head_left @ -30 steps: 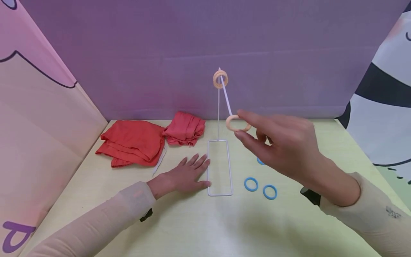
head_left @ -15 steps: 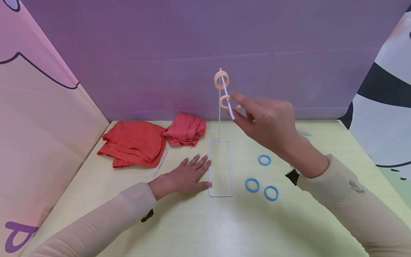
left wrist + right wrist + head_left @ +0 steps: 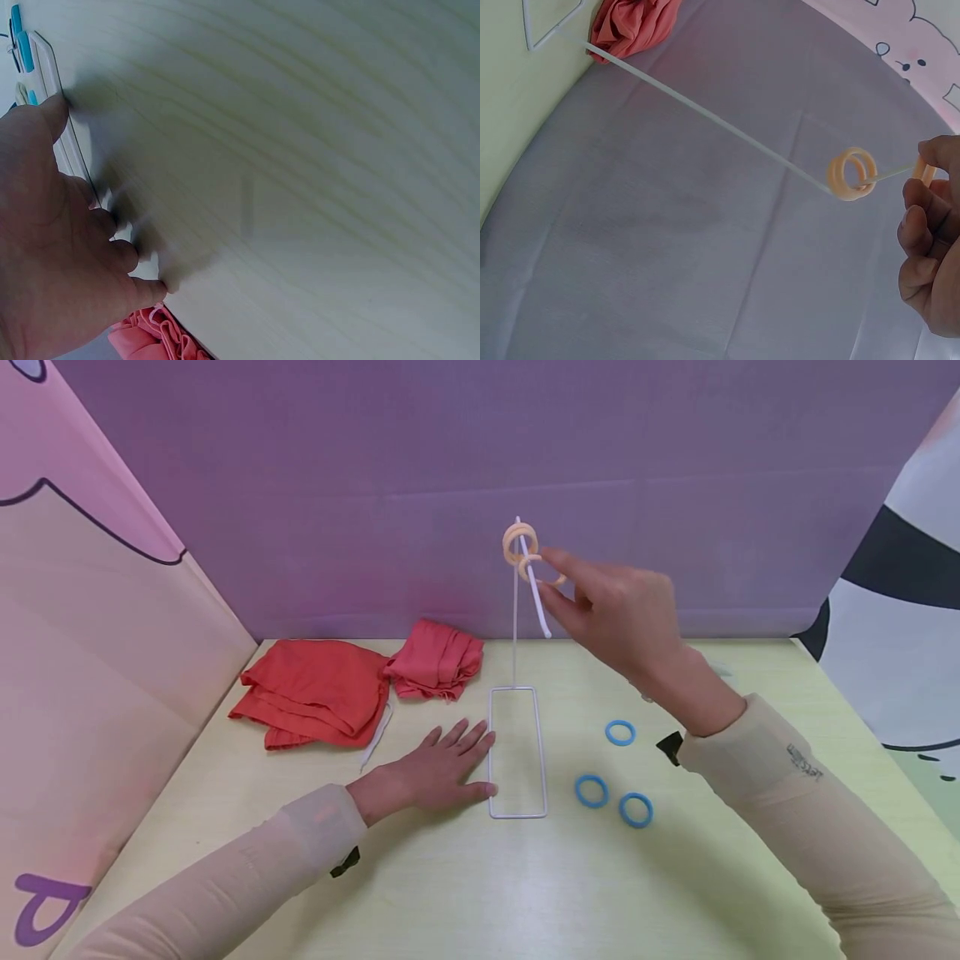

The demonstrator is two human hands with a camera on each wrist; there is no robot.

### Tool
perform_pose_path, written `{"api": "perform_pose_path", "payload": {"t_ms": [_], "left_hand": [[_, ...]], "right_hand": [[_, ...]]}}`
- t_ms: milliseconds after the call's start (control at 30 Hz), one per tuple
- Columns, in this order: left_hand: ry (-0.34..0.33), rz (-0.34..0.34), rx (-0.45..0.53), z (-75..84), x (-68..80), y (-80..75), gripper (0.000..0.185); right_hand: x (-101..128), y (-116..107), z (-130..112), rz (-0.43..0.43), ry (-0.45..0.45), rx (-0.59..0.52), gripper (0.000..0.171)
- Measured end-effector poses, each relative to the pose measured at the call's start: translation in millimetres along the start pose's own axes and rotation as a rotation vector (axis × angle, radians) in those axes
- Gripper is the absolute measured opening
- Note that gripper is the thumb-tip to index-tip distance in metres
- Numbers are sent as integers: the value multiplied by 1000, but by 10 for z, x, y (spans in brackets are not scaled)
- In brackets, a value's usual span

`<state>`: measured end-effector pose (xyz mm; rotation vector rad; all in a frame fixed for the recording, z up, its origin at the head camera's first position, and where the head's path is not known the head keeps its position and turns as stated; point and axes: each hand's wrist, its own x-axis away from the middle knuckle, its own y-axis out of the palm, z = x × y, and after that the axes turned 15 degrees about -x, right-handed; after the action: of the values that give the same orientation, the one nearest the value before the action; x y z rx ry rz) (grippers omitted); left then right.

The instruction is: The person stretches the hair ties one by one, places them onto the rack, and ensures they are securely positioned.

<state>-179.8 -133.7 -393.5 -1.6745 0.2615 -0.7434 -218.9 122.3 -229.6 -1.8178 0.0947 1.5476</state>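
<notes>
The ring (image 3: 923, 172), around the rod (image 3: 538, 603) and near two hung rings (image 3: 838, 178), is pinched by the right hand (image 3: 624, 612); a snagged release could topple the stand (image 3: 515, 647), since the left hand (image 3: 435, 777), fingers spread, barely overlaps the base (image 3: 517, 817).

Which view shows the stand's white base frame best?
The head view: the base frame shows nearly whole on the table, with the left hand at one side. The left wrist view shows only part, beyond that hand; the right wrist view, just a piece at top left.
</notes>
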Motion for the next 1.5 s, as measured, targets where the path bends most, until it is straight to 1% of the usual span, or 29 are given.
{"api": "perform_pose_path", "payload": {"t_ms": [133, 233, 667, 1033, 1333, 1500], "left_hand": [[4, 0, -1, 1, 11, -5, 86], [3, -5, 2, 1, 18, -12, 86], [-3, -9, 0, 6, 13, -16, 86], [3, -6, -1, 12, 27, -22, 85], [4, -21, 3, 42, 37, -52, 86], [8, -22, 5, 44, 45, -63, 85]], "right_hand": [[-17, 36, 51, -34, 29, 5, 25], [-38, 72, 85, -38, 45, 9, 24], [-115, 226, 195, 6, 74, 19, 23], [-139, 305, 237, -16, 118, 22, 25], [-158, 307, 235, -37, 147, 17, 26], [-132, 272, 230, -45, 144, 36, 29]]}}
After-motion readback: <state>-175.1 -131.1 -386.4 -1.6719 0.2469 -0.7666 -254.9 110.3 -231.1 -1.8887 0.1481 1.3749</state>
